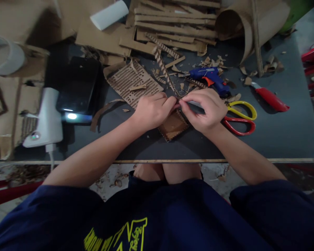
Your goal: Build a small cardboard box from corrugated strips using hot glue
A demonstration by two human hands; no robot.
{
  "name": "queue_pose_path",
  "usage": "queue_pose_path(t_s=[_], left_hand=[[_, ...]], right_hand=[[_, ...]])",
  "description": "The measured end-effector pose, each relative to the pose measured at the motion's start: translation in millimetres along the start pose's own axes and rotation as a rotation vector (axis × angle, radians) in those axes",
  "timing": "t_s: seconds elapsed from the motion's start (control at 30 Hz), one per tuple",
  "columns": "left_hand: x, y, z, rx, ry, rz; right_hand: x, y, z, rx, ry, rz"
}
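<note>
Near the table's front edge lies a small brown cardboard piece (173, 127) with a wavy corrugated strip along its edges. My left hand (154, 111) is closed over its upper left side, thumb and forefinger pressed together. My right hand (206, 109) pinches the corrugated cardboard strip (163, 69) where it meets the piece's upper corner. The fingertips of both hands almost touch and hide the exact contact. From there the strip runs up and away to the left. A blue glue gun (209, 77) with an orange trigger lies just beyond my right hand.
Scissors (242, 116) with yellow and red handles and a red-handled knife (270, 99) lie to the right. Ridged cardboard (136, 82) sits beyond my left hand. Further left are a black box-like device (80, 87) and a white power strip (48, 118). Cardboard strips (175, 24) are stacked behind.
</note>
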State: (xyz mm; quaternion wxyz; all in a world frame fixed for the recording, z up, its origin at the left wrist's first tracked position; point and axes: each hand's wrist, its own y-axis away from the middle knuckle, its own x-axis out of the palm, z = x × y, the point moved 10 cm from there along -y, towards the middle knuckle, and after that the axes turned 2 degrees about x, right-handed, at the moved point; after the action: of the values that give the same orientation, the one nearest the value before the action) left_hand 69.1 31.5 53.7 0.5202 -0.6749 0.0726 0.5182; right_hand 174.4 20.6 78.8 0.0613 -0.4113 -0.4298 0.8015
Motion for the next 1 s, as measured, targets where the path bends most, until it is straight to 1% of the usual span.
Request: queue_pose_path(t_s=[0.07,0.17,0.3,0.5,0.7,0.83,1.0], left_hand=[[-0.6,0.6,-0.8,0.01,-0.019,-0.017],[1.7,1.0,-0.7,0.009,-0.028,-0.001],[1.2,0.7,-1.8,0.017,-0.023,-0.007],[-3.3,1.2,-5.1,0.074,-0.017,-0.064],[-4.1,1.1,-6.0,0.099,0.01,-0.063],[-3.2,0.8,-5.5,0.092,0.019,-0.052],[-4.8,0.7,-6.5,0.102,-0.022,-0.064]], right_hand=[[2.9,0.3,-1.4,0.015,0.035,0.013],[6.3,0.3,-6.1,0.068,0.089,0.045],[7.5,0.1,-3.2,0.045,0.031,0.069],[2.8,-1.4,-1.8,0.025,-0.057,0.006],[4.6,-4.9,-3.2,0.036,-0.171,0.025],[3.4,-5.9,-2.3,0.036,-0.218,0.009],[2.5,-5.5,-1.3,0.023,-0.218,-0.005]])
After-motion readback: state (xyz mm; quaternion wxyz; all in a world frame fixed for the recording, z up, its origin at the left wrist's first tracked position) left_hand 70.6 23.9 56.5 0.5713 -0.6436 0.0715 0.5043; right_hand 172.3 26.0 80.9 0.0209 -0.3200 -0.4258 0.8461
